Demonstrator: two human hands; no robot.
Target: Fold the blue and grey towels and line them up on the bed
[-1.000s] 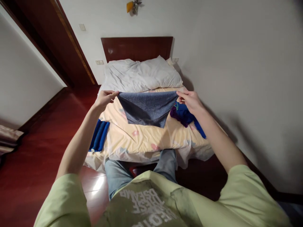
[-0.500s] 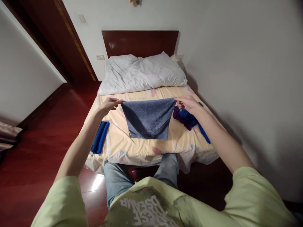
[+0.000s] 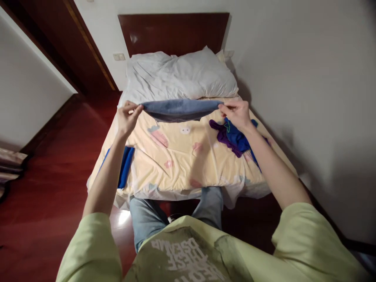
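Note:
A grey-blue towel (image 3: 180, 109) is stretched sideways in the air over the bed, its lower part swung away from me. My left hand (image 3: 128, 115) pinches one upper corner and my right hand (image 3: 236, 113) pinches the other. Below my right hand lies a crumpled pile of blue cloth (image 3: 236, 137) and purple cloth (image 3: 223, 137). A folded blue cloth (image 3: 126, 166) rests at the bed's left front, partly hidden by my left forearm.
The bed (image 3: 173, 156) has a yellow patterned sheet. A white quilt or pillow (image 3: 182, 76) lies against the dark wooden headboard (image 3: 176, 33). A wall (image 3: 308, 98) stands on the right, and reddish floor (image 3: 55, 156) lies on the left.
Both hands have risen and moved toward the headboard with the towel. Its hanging part has swung away, so it looks like a narrow band now. The view has tilted down slightly.

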